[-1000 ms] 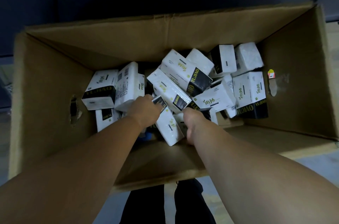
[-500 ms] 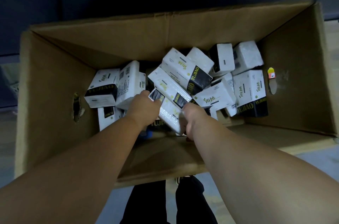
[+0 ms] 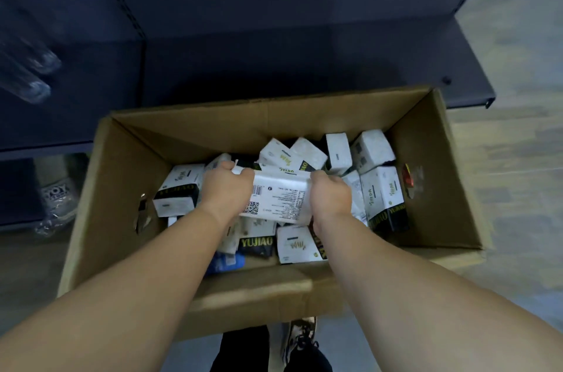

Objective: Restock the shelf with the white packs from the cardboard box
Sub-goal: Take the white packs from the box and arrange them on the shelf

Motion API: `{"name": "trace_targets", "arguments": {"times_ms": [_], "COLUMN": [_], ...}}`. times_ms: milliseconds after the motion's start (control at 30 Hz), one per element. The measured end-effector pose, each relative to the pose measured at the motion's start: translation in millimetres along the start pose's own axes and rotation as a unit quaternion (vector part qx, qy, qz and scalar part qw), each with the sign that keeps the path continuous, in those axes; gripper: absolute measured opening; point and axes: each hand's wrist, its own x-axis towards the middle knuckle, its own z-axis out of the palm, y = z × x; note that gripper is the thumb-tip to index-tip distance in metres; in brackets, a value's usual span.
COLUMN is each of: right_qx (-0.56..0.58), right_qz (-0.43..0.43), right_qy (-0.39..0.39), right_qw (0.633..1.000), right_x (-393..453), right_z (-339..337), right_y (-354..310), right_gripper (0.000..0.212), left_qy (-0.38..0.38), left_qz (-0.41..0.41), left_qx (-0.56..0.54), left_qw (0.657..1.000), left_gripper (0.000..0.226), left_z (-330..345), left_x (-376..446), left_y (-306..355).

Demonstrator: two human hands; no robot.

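An open cardboard box (image 3: pixel 122 188) stands on the floor in front of a dark shelf (image 3: pixel 274 60). Inside lie several white packs with black ends, jumbled. My left hand (image 3: pixel 227 187) and my right hand (image 3: pixel 330 198) grip the two ends of a white pack (image 3: pixel 281 198) lifted above the heap, its printed underside with barcode and QR code facing me. More white packs (image 3: pixel 373 150) lie to the right and another pack (image 3: pixel 178 191) to the left. Fingers curl over the pack's far edge.
The dark shelf board runs behind the box, its right end (image 3: pixel 487 97) near the grey floor. Clear bottles (image 3: pixel 33 79) lie blurred on the shelf at far left. Wrapped goods (image 3: pixel 56 201) sit under the shelf at left. My shoe (image 3: pixel 300 338) is below the box.
Both hands have lifted one pack out of the heap and turned its printed side up. The view has pulled back, so the shelf behind the box now shows.
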Motion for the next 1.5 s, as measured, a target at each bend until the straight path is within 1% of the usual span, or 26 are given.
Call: {"name": "trace_targets", "arguments": {"times_ms": [100,133,233,300,333,400,467,533,667,900,967,1167,1233,1333,1400,1500], "right_qx": [0.010,0.015,0.009,0.000,0.002,0.016,0.023,0.029,0.036,0.067,0.074,0.091,0.088,0.077,0.075,0.078], "right_qz": [-0.055,-0.073,-0.136,-0.177,-0.193,-0.218,-0.244,-0.271,-0.299,-0.372,-0.390,-0.430,-0.442,-0.474,-0.482,-0.484], "right_qy": [-0.023,-0.030,-0.053,-0.059,-0.061,-0.063,-0.062,-0.062,-0.086,-0.080,-0.079,-0.089,-0.094,-0.095,-0.098,-0.096], "right_qw": [0.998,0.997,0.989,0.982,0.979,0.974,0.967,0.960,0.950,0.922,0.915,0.894,0.888,0.872,0.868,0.866], "right_x": [-18.6,-24.4,-38.7,-49.3,-55.6,-65.3,-74.9,-83.8,-104.8,-140.1,-146.9,-168.9,-176.7,-185.8,-189.8,-193.6], "right_z": [-8.9,-11.2,-18.5,-25.1,-29.3,-36.4,-43.1,-49.6,-63.2,-79.4,-83.6,-92.9,-94.9,-99.7,-101.7,-101.0], "right_y": [-28.1,-37.6,-61.6,-74.5,-81.0,-93.6,-106.4,-118.2,-141.1,-181.9,-192.2,-210.1,-215.9,-224.8,-229.0,-234.8], "right_gripper": [0.010,0.013,0.035,0.036,0.030,0.033,0.033,0.037,0.046,0.033,0.041,0.047,0.042,0.020,0.019,0.023], "left_qy": [0.027,0.036,0.063,0.079,0.088,0.110,0.129,0.140,0.159,0.194,0.209,0.229,0.235,0.237,0.231,0.223], "left_qz": [0.021,0.028,0.065,0.091,0.105,0.133,0.152,0.161,0.190,0.248,0.265,0.309,0.322,0.337,0.340,0.337], "left_qx": [-0.029,-0.040,-0.067,-0.083,-0.087,-0.092,-0.103,-0.111,-0.123,-0.154,-0.155,-0.171,-0.178,-0.186,-0.189,-0.189], "left_qw": [0.999,0.998,0.994,0.989,0.987,0.981,0.974,0.971,0.961,0.936,0.928,0.907,0.900,0.892,0.892,0.895], "left_gripper": [0.055,0.052,0.047,0.047,0.042,0.025,0.018,0.018,0.026,0.038,0.037,0.036,0.037,0.038,0.034,0.033], "left_z": [-10.5,-14.6,-25.5,-33.8,-37.6,-44.0,-49.2,-54.0,-64.9,-82.6,-87.5,-101.1,-104.3,-108.5,-111.5,-115.7], "left_x": [-13.6,-21.2,-37.7,-50.3,-55.8,-67.1,-80.5,-90.6,-111.3,-144.0,-152.5,-166.4,-173.2,-183.4,-187.3,-189.1], "left_y": [19.7,28.9,53.6,71.1,79.4,95.7,111.9,123.9,142.4,178.7,188.9,206.5,211.6,219.1,223.6,228.5]}}
